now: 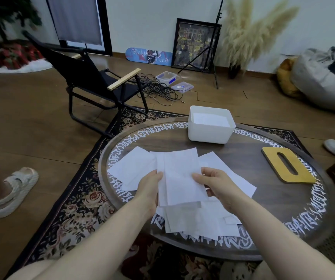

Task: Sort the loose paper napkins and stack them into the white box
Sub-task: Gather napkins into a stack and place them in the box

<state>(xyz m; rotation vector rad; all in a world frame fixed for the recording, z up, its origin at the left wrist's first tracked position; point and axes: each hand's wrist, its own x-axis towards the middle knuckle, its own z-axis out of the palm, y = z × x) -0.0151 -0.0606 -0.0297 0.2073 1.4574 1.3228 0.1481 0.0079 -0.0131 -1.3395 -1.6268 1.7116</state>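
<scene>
Holding a small sheaf of paper napkins (180, 178) above a round wooden table (243, 199), you pinch it from both sides: your left hand (149, 187) curls thumb over the sheaf's left edge, and your right hand (213, 184) clamps the right edge, thumb on top and fingers tucked beneath. More loose napkins (199, 221) lie scattered flat on the tabletop under and around your hands, some overlapping, several reaching the near rim. At the far side of the table sits the white box (210, 131), upright and open-topped, with white napkins already lying flat inside; it stands well apart from your hands. To the right, near the table's edge, rests a flat yellow wooden lid (273, 158) with a long slot cut through it. White lettering runs around the table's rim. Beneath the table lies a dark floral rug (77, 209). Beyond it on the wooden floor stand a black folding chair (94, 81) with pale armrests, a tangle of cables (158, 89), a framed picture (195, 43) leaning against the wall, and a vase of pampas grass (247, 33).
</scene>
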